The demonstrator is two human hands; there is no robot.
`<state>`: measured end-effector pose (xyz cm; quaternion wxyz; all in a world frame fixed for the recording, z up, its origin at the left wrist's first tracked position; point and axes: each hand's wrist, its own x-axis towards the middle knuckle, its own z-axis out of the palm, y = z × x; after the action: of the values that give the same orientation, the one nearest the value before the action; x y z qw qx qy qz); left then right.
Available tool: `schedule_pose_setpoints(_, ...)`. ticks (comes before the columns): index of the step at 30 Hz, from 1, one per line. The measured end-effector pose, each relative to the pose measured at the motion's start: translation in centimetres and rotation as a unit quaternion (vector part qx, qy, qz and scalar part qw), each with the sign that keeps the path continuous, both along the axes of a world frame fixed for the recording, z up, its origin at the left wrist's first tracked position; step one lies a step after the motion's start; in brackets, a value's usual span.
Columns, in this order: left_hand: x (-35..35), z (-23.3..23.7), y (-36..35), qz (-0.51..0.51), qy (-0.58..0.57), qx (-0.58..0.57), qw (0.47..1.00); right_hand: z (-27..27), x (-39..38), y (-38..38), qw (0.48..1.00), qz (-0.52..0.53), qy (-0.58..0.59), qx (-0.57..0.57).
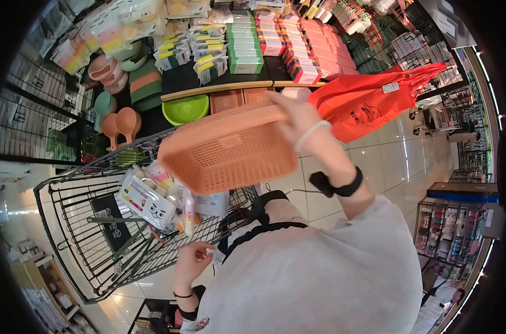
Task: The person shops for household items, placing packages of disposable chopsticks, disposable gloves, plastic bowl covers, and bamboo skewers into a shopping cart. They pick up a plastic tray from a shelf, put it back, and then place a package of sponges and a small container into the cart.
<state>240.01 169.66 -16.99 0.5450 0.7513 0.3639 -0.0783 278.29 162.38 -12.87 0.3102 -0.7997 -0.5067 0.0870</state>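
Orange plastic with mesh sides: that's the basket [230, 147] you've got up in the air, tilted, right above the near end of the cart [69, 222] and in front of the shelf [216, 92]. Your right hand [297, 119] is clamped on its far rim, and that's the only thing carrying it. Your left hand [193, 259] is down low by the cart's near rail with the fingers curled. Honestly, I can't tell if it's gripping the rail, holding something small, or just resting there.

My take on handling it: a one-hand grip at one edge of a wide, light basket lets it swing. I'd keep the wrist firm and the fingers hooked well over the rim rather than pinching the mesh. The packets [147, 197] sit in the cart just under the basket's low corner, and that corner looks close enough to knock them, so mind it. The red bag [369, 103] hangs just beyond your right hand, so keep your elbow clear of it. A second hand on the opposite rim would steady things a lot.
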Motion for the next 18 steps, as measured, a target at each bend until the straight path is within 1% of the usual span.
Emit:
schedule_pose_setpoints(1,-0.1,-0.7,-0.1,-0.042,0.051,-0.01,0.998,-0.9,1.6,-2.1,0.992,-0.054,0.046,-0.102)
schedule_pose_setpoints(2,-0.2,-1.3,-0.1,-0.042,0.05,-0.01,0.998,-2.6,2.7,-4.4,0.987,-0.094,0.097,-0.091)
schedule_pose_setpoints(3,-0.2,-1.9,-0.1,-0.072,0.068,0.002,0.995,-4.6,3.3,-6.8,0.985,-0.116,0.109,-0.068)
schedule_pose_setpoints(4,-0.1,-2.2,0.0,-0.101,0.087,0.013,0.991,-7.1,3.7,-9.0,0.948,-0.196,0.232,-0.092)
schedule_pose_setpoints(5,0.1,-2.4,0.0,-0.098,0.088,0.012,0.991,-10.0,4.0,-11.0,0.89,-0.269,0.35,-0.116)
schedule_pose_setpoints(7,0.4,-2.8,0.4,-0.105,0.12,0.048,0.986,-16.1,3.9,-14.4,0.793,-0.382,0.462,-0.102)
schedule_pose_setpoints(9,0.7,-2.9,0.7,-0.082,0.138,0.058,0.985,-21.5,4.1,-16.4,0.735,-0.457,0.487,-0.115)
schedule_pose_setpoints(10,1.0,-2.8,0.6,-0.068,0.153,0.07,0.983,-24.1,4.4,-16.8,0.735,-0.451,0.491,-0.121)
schedule_pose_setpoints(12,2.2,-2.3,0.2,-0.045,0.168,0.073,0.982,-29.0,5.3,-17.2,0.682,-0.506,0.513,-0.127)
schedule_pose_setpoints(13,2.8,-2.2,-0.2,-0.034,0.176,0.068,0.982,-31.8,6.0,-17.0,0.68,-0.502,0.518,-0.131)
schedule_pose_setpoints(14,3.4,-2.0,-0.6,-0.025,0.183,0.063,0.981,-34.7,6.9,-16.7,0.652,-0.528,0.53,-0.124)
schedule_pose_setpoints(15,4.0,-1.9,-1.1,-0.023,0.19,0.063,0.979,-36.4,7.9,-16.2,0.623,-0.553,0.541,-0.118)
schedule_pose_setpoints(16,4.5,-1.7,-1.7,-0.005,0.197,0.042,0.98,-37.1,8.7,-15.5,0.62,-0.551,0.545,-0.122)
schedule_pose_setpoints(18,5.7,-1.5,-2.7,0.014,0.209,0.02,0.978,-38.5,9.9,-13.0,0.599,-0.551,0.574,-0.089)
